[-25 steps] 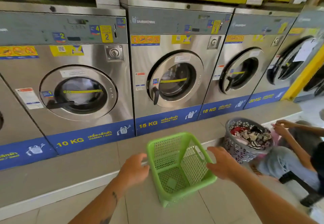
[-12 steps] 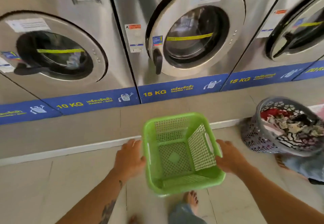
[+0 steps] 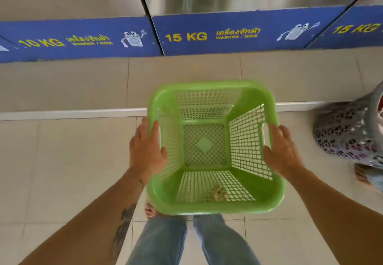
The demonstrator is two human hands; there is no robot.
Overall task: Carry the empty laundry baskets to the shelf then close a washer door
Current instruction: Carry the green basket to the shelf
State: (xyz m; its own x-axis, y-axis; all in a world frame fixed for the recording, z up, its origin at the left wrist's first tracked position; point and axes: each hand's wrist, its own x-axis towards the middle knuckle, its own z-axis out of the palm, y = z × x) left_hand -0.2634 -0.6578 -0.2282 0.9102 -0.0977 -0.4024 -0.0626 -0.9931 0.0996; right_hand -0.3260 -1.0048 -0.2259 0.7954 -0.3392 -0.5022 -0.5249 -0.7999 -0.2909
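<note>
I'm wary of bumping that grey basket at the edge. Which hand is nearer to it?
Right. The right hand grips the green basket on the side facing the grey basket, apart from it. The left hand is on the green basket's far side.

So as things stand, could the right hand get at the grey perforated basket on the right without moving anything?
Probably not freely. The right hand is wrapped on the right rim of the green plastic mesh basket, so it is occupied. The grey perforated basket sits close by on bare floor, with nothing between them.
</note>
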